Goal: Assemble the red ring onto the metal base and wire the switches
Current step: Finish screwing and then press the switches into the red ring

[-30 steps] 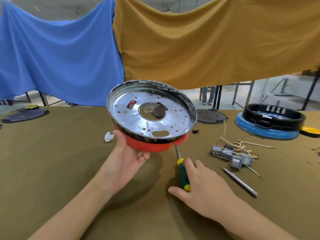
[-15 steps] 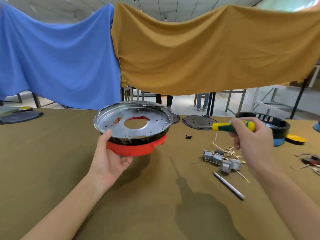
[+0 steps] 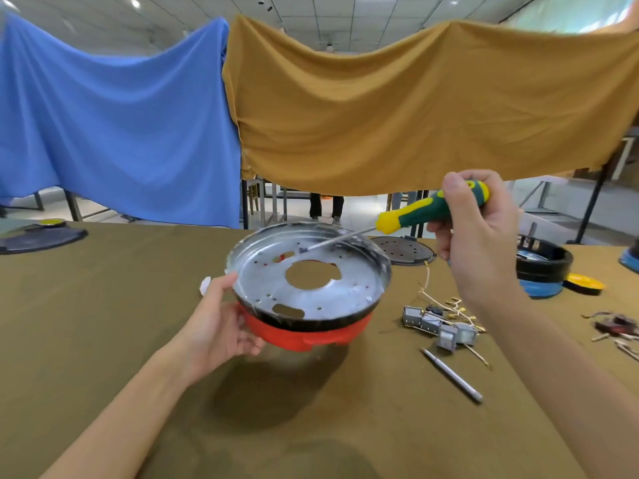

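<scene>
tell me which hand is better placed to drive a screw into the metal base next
Right. The right hand grips the screwdriver, whose tip is over the inside of the metal base. The left hand holds the base and red ring off the table, so it is likely busy steadying them.

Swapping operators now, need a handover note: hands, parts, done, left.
Left hand holds the metal base with the red ring under it, lifted off the table.
Right hand grips the screwdriver; its tip is inside the base near the far-side holes.
Switches with wires lie on the table to the right, unconnected; a loose metal rod lies near them.
Done: ring sits against base.
Left: fastening not confirmed; wire the switches.
</scene>
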Demonstrator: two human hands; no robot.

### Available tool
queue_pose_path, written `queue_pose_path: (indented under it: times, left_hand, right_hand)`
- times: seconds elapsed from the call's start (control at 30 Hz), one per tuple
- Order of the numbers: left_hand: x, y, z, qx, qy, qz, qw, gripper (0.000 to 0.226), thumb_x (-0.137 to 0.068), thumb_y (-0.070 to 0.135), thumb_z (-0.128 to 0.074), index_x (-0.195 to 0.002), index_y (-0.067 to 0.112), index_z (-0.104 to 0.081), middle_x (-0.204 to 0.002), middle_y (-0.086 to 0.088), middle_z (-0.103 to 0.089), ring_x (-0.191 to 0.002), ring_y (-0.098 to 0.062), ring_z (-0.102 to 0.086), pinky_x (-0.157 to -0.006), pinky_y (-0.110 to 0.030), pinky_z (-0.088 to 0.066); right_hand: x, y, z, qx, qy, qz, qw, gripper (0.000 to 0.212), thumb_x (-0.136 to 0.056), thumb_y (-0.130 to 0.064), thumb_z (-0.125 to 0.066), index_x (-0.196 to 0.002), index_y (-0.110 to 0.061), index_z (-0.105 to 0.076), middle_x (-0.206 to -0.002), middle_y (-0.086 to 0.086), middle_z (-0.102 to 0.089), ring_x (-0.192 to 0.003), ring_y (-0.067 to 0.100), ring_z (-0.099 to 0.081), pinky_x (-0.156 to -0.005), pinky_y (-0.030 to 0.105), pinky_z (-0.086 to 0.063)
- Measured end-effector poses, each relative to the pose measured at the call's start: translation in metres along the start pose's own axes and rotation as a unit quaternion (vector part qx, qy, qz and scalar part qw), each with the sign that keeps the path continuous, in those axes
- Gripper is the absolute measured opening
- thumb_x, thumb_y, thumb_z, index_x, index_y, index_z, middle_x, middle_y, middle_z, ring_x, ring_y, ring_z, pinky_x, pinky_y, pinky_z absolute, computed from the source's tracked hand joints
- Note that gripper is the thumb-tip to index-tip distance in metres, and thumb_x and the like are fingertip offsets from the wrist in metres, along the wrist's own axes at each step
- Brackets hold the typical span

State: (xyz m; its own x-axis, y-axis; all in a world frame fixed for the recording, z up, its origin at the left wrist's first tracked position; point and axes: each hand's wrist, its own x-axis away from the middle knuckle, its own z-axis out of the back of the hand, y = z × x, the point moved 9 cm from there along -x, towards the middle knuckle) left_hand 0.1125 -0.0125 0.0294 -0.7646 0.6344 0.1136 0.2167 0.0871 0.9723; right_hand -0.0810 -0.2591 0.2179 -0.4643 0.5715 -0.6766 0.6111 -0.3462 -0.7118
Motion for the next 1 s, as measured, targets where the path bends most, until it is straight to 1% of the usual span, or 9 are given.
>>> queue_pose_path:
  times: [0.13, 0.23, 0.33, 0.4, 0.5, 0.63, 0.77, 0.9, 1.0]
  left_hand:
    - [0.007, -0.002, -0.01, -0.088, 0.003, -0.005, 0.996, 0.068, -0.088, 0.072, -0.04, -0.09, 0.013, -0.073, -0.064, -0.014, -0.058, -0.052, -0.027, -0.051, -0.05, -0.031, -0.043]
    - [0.016, -0.012, -0.016, -0.065, 0.014, 0.033, 0.997, 0.065, -0.07, 0.078, -0.062, -0.099, 0.02, -0.068, -0.104, -0.013, -0.054, -0.088, -0.031, -0.042, -0.079, -0.042, -0.031]
    - [0.025, -0.024, -0.032, -0.053, -0.029, 0.092, 0.994, 0.067, -0.066, 0.079, -0.069, -0.108, 0.029, -0.056, -0.117, -0.006, -0.041, -0.099, -0.028, -0.031, -0.084, -0.045, -0.022]
    - [0.026, -0.024, -0.042, -0.083, -0.042, 0.099, 0.991, 0.067, -0.068, 0.079, -0.065, -0.109, 0.027, -0.056, -0.117, -0.008, -0.043, -0.099, -0.028, -0.033, -0.084, -0.044, -0.023]
    - [0.024, -0.021, -0.055, -0.111, -0.048, 0.079, 0.99, 0.082, -0.078, 0.075, -0.056, -0.11, 0.001, -0.062, -0.114, -0.027, -0.055, -0.097, -0.03, -0.041, -0.085, -0.045, -0.027]
    - [0.023, -0.019, -0.061, -0.161, -0.055, 0.057, 0.984, 0.083, -0.091, 0.07, -0.044, -0.117, -0.007, -0.057, -0.124, -0.044, -0.051, -0.095, -0.031, -0.045, -0.084, -0.045, -0.032]
    - [0.023, -0.017, -0.063, -0.177, -0.049, 0.044, 0.982, 0.082, -0.094, 0.068, -0.041, -0.125, -0.007, -0.054, -0.13, -0.042, -0.047, -0.096, -0.03, -0.047, -0.087, -0.045, -0.036]
    - [0.019, -0.015, -0.06, -0.224, -0.032, 0.025, 0.974, 0.066, -0.098, 0.057, -0.044, -0.112, -0.004, -0.063, -0.117, -0.035, -0.06, -0.086, -0.03, -0.056, -0.084, -0.043, -0.046]
    - [0.02, -0.012, -0.06, -0.23, -0.02, 0.017, 0.973, 0.057, -0.099, 0.054, -0.045, -0.114, 0.004, -0.067, -0.115, -0.032, -0.064, -0.089, -0.041, -0.061, -0.09, -0.051, -0.049]
  right_hand:
    - [-0.003, -0.008, -0.021, 0.007, -0.05, 0.009, 0.999, 0.02, -0.099, -0.028, -0.056, -0.081, -0.022, -0.054, -0.057, -0.014, -0.051, -0.046, 0.006, -0.045, -0.039, 0.015, -0.034]
    - [0.0, -0.006, -0.036, 0.02, -0.091, 0.0, 0.996, 0.024, -0.101, -0.026, -0.054, -0.078, -0.02, -0.052, -0.055, -0.011, -0.047, -0.043, 0.008, -0.04, -0.038, 0.015, -0.032]
    - [0.005, -0.004, -0.047, 0.047, -0.133, 0.0, 0.99, 0.024, -0.101, -0.027, -0.054, -0.08, -0.017, -0.052, -0.059, 0.001, -0.045, -0.041, 0.009, -0.037, -0.038, 0.016, -0.029]
    - [0.008, -0.002, -0.052, 0.058, -0.15, 0.002, 0.987, 0.023, -0.102, -0.026, -0.053, -0.081, -0.016, -0.052, -0.056, -0.005, -0.044, -0.04, 0.009, -0.036, -0.038, 0.016, -0.029]
    - [0.012, 0.0, -0.056, 0.057, -0.163, 0.005, 0.985, 0.023, -0.102, -0.024, -0.052, -0.081, -0.015, -0.05, -0.052, -0.012, -0.043, -0.04, 0.007, -0.036, -0.036, 0.017, -0.029]
    - [0.015, 0.004, -0.062, 0.074, -0.171, 0.028, 0.982, 0.021, -0.102, -0.023, -0.052, -0.082, -0.015, -0.05, -0.052, -0.012, -0.045, -0.04, 0.005, -0.038, -0.037, 0.015, -0.031]
    - [0.016, 0.006, -0.07, 0.101, -0.187, 0.057, 0.976, 0.02, -0.098, -0.028, -0.055, -0.083, -0.016, -0.051, -0.054, -0.011, -0.046, -0.043, 0.005, -0.039, -0.04, 0.015, -0.032]
    - [0.017, 0.006, -0.073, 0.118, -0.192, 0.075, 0.971, 0.019, -0.095, -0.033, -0.055, -0.081, -0.02, -0.052, -0.056, -0.012, -0.048, -0.046, 0.005, -0.04, -0.043, 0.015, -0.033]
    - [0.018, 0.007, -0.074, 0.13, -0.198, 0.082, 0.968, 0.021, -0.095, -0.034, -0.055, -0.082, -0.018, -0.053, -0.056, -0.013, -0.047, -0.048, 0.005, -0.04, -0.046, 0.015, -0.033]
